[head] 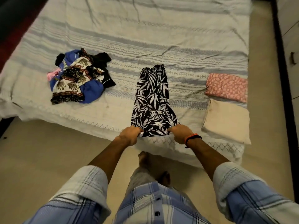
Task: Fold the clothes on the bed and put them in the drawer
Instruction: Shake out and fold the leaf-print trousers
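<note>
A black garment with a white leaf print (152, 101) lies stretched lengthwise on the bed (145, 38), folded into a long narrow strip. My left hand (130, 135) grips its near left corner and my right hand (181, 134) grips its near right corner, both at the bed's front edge. A heap of unfolded clothes (79, 78), blue, black and elephant-printed, lies to the left. Two folded pieces sit at the right: a pink patterned one (226, 87) and a beige one (226, 120) in front of it.
A dark-framed cabinet with a handle (292, 58) stands along the right side, across a strip of beige floor (32, 159). My feet (144, 159) stand on the floor just below the bed's edge.
</note>
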`<state>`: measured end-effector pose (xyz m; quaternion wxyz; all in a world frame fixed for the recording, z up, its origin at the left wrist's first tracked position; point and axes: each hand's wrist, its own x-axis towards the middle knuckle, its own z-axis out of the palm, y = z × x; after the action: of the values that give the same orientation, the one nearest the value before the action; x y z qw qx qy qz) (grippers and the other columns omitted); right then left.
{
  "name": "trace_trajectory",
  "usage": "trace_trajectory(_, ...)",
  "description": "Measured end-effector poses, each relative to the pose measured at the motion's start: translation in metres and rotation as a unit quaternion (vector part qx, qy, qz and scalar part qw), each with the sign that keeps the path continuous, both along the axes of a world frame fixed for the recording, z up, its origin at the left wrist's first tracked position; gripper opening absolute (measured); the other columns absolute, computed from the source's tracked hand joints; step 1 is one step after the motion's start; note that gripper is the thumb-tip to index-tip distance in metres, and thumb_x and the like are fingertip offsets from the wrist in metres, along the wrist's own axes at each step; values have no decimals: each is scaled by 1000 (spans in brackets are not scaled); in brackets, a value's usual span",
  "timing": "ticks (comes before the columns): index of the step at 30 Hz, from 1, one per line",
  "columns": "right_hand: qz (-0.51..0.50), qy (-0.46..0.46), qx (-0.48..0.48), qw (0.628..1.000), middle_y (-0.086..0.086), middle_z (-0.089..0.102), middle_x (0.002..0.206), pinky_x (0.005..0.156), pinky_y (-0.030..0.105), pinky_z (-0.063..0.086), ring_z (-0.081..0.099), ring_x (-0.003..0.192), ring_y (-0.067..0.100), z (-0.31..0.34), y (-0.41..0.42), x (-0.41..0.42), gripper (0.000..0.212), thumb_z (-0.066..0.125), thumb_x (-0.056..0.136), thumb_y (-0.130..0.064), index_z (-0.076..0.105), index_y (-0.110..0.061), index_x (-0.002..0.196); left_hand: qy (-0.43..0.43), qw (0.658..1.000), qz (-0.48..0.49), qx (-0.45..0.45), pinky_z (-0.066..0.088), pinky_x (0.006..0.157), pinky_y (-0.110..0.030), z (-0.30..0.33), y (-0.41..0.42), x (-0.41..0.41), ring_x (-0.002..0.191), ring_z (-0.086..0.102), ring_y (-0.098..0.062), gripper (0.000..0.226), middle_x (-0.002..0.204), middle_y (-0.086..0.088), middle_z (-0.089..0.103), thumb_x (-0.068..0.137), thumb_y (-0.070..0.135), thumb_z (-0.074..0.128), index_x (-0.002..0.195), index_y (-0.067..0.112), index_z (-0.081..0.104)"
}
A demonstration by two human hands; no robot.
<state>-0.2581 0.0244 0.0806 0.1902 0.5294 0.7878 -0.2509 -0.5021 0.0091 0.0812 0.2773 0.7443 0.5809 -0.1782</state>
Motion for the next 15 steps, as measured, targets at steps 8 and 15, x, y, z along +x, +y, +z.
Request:
trace_trajectory(8, -61, 48, 34, 996, 16, 62, 125, 95, 40, 50, 59, 111, 31, 18, 44, 6, 50, 43, 90, 7, 58, -13, 133, -4, 997, 57, 46, 48, 89, -39, 16, 36, -1, 106, 60, -32, 37, 116, -13, 64, 85, 1, 55, 118, 17, 60)
trace_trajectory(15, -97, 70, 81, 989, 12, 69, 109, 91, 46, 53, 63, 104, 32, 18, 127, -3, 37, 49, 89, 3, 67, -14, 116, -28, 993, 93, 62, 51, 86, -40, 12, 120, -15, 103, 62, -34, 36, 113, -13, 66, 83, 16, 65, 119, 17, 59)
